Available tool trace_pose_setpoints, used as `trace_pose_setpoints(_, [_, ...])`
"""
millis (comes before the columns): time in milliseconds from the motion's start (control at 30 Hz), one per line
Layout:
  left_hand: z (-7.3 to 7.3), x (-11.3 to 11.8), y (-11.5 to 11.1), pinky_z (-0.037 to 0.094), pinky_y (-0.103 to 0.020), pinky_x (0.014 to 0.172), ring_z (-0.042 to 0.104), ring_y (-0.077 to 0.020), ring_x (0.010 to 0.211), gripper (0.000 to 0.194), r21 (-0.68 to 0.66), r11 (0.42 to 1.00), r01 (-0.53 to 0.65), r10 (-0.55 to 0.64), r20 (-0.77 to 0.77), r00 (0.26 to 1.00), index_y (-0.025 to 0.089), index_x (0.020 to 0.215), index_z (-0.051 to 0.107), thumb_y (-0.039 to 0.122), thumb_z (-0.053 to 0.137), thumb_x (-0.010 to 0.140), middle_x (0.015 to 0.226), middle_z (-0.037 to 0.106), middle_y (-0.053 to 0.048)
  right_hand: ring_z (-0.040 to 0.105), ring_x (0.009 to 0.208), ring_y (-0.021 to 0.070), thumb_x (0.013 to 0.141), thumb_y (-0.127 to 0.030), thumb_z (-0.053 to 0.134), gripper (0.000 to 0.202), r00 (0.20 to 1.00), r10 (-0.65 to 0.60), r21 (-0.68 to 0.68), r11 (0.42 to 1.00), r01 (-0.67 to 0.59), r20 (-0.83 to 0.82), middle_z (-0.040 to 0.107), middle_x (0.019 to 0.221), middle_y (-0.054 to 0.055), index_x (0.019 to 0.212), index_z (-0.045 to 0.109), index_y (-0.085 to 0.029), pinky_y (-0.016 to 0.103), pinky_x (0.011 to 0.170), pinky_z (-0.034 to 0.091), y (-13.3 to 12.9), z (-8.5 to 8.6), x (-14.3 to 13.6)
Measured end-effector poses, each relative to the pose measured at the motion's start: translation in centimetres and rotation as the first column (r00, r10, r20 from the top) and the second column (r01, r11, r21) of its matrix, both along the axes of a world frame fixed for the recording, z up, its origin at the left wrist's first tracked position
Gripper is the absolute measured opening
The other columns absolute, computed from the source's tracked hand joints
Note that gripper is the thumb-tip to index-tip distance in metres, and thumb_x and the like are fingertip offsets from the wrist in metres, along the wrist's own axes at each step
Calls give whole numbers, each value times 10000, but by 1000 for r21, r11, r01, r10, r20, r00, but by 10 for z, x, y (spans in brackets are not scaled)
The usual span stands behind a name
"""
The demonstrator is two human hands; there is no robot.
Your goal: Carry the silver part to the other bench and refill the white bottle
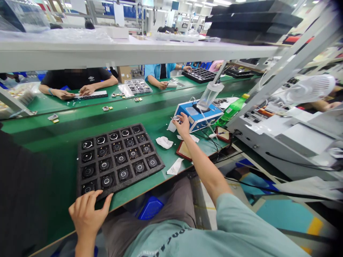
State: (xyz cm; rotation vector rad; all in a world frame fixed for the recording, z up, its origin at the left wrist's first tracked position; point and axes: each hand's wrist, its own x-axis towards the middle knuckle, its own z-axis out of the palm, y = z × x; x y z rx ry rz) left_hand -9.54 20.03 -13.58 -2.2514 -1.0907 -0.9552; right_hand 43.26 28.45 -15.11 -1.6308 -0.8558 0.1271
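Note:
A black foam tray (158, 167) lies on the green bench in front of me, its cells filled with round black watch cases (123, 174). Most show a ringed disc in the middle; those in the far row have bright rims. My left hand (89, 210) rests at the tray's near left corner, fingers bent over the edge and thumb held apart. Away to the right, my right hand (183, 125) pinches a small round silvery part (175, 118), possibly a watch case, beside the blue machine (197, 116). The fingers partly cover this part.
Crumpled white tissue (164, 142) and a brown-rimmed pad (184, 150) lie right of the tray. A green bottle (233, 110), cables and a white fan (308, 89) stand farther right. Co-workers' hands (63, 94) work across the bench. A white shelf (134, 53) spans overhead.

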Motion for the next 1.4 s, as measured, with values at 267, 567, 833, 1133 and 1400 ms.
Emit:
trace_pose_setpoints(267, [0,0,1,375,-357,786,618,-256,836,237,10,1000,0,0,11,1000,193,967,644,373,758,865,855,698,-62,681,1094,245,645,-289,818,881,999,24,-172,985,-32,-47,686,1283,158,1443,488,-117,400,1022,529,-3,11,2])
trace_pose_setpoints(567, [1,1,2,370,-360,781,614,-260,828,242,29,1000,13,-13,19,1000,191,947,653,388,761,859,843,691,-60,679,955,202,646,-526,864,686,858,438,132,899,-417,-268,725,1148,100,1193,643,-176,291,764,574,-31,87,-27])
trace_pose_setpoints(833, [5,3,-3,408,-369,805,628,-264,906,318,-107,993,48,-36,117,993,176,1028,657,452,727,887,962,695,-92,687,1091,252,615,-471,929,732,665,694,158,715,-681,-277,728,1205,108,1231,653,-185,377,947,573,-59,91,-103])
trace_pose_setpoints(1133, [42,97,-2,464,-412,1065,603,-265,1248,716,-433,831,350,-183,382,906,212,1457,477,407,787,841,1357,642,-107,669,1156,220,755,-335,856,602,515,852,30,519,-854,-92,676,1321,94,1305,640,-216,371,1003,564,-106,76,-207])
trace_pose_setpoints(1400, [44,105,-11,490,-394,1005,646,-248,1184,519,-437,797,416,-197,463,864,211,1292,602,310,797,821,1271,689,-79,569,1304,254,823,-322,810,594,571,792,83,568,-819,214,608,1389,121,1370,592,-242,419,1056,528,-131,83,-217])
